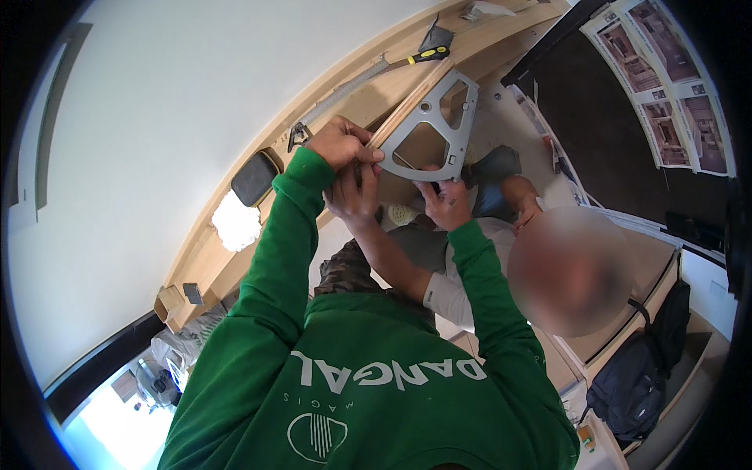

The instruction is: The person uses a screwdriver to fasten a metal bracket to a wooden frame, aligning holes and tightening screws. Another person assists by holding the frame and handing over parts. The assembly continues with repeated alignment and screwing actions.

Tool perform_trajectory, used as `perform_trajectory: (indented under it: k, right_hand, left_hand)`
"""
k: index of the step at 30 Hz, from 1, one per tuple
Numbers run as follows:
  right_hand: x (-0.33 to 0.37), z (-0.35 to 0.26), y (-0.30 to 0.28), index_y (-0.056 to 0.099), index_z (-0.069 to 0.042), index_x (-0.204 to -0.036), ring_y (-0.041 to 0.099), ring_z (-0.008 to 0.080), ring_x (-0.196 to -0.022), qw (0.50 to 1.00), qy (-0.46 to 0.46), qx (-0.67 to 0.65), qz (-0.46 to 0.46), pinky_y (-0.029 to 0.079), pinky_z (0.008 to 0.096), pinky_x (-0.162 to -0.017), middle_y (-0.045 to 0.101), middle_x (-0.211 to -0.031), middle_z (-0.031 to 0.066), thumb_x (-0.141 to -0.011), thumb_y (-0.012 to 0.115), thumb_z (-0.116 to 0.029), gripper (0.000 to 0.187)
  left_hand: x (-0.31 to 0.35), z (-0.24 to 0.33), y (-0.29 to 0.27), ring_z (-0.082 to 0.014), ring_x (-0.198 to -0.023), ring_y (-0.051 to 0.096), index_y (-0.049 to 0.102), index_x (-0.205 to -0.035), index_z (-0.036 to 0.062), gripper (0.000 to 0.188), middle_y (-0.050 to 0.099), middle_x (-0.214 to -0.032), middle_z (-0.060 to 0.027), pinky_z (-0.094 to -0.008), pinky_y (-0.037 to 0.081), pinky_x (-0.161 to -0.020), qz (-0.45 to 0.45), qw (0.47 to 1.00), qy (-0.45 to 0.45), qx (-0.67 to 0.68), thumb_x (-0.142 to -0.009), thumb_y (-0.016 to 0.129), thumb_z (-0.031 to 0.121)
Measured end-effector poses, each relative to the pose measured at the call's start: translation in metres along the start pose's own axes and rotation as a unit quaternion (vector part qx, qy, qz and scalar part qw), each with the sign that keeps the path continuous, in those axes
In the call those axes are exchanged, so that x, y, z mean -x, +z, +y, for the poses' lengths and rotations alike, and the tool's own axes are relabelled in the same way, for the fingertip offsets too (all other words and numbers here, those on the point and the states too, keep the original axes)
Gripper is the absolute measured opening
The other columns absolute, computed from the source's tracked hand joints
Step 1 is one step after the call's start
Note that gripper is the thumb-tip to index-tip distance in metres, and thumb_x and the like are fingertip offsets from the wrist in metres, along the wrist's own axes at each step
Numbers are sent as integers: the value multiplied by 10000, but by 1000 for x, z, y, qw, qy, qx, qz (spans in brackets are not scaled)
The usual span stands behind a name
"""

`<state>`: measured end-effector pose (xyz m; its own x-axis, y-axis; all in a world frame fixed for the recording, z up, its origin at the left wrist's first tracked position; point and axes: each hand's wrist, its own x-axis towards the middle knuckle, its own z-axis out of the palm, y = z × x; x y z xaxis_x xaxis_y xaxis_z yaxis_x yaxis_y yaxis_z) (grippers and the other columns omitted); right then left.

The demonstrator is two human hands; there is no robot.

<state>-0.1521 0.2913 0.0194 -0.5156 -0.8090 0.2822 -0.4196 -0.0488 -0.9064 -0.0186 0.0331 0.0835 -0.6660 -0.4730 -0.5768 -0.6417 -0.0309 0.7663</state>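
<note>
We find the left hand (337,145) bent closed at the near corner of a grey metal bracket (445,124), its thumb against the metal and its fingers about the end of a wooden panel (411,104). The bracket lies flat along this panel and extends from the left fingers across to the right ones. We note the right hand (448,205) at the bracket's lower edge, its fingers partly curled; we cannot tell whether they hold anything behind the plate. A co-worker's hand (352,194) is directly below the left fingers, close against them.

Beyond the left fingers we record a wooden surface (501,35), bearing a long tool with a yellow-and-black handle (428,56). To the left of the same fingers sit a dark case (254,178) and, nearer the wearer, a crumpled white item (235,222).
</note>
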Motion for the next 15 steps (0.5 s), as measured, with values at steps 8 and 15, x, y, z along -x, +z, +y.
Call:
perform_trajectory:
  k: [8, 15]
  right_hand:
    - [-6, 5, -2, 707, -33, -1155, 656, 151, -719, 985, 151, -80, -38, 547, 341, -652, 752, -941, 113, -988, 754, -115, 192]
    - [-6, -11, -11, 717, -86, -1099, 693, 367, -748, 944, -130, 299, 53, 578, 440, -652, 718, -927, 128, -839, 799, -114, 274]
  left_hand:
    - [4, 12, -12, -232, -1052, 692, 684, -1192, -77, 600, 727, -1120, -152, -339, 556, -933, -47, 998, -31, 13, -767, 956, 248]
    - [20, 33, -9, -76, -737, 655, 794, -998, -47, 225, 743, -800, -13, -265, 550, -679, -161, 986, 35, 27, -918, 835, 159]
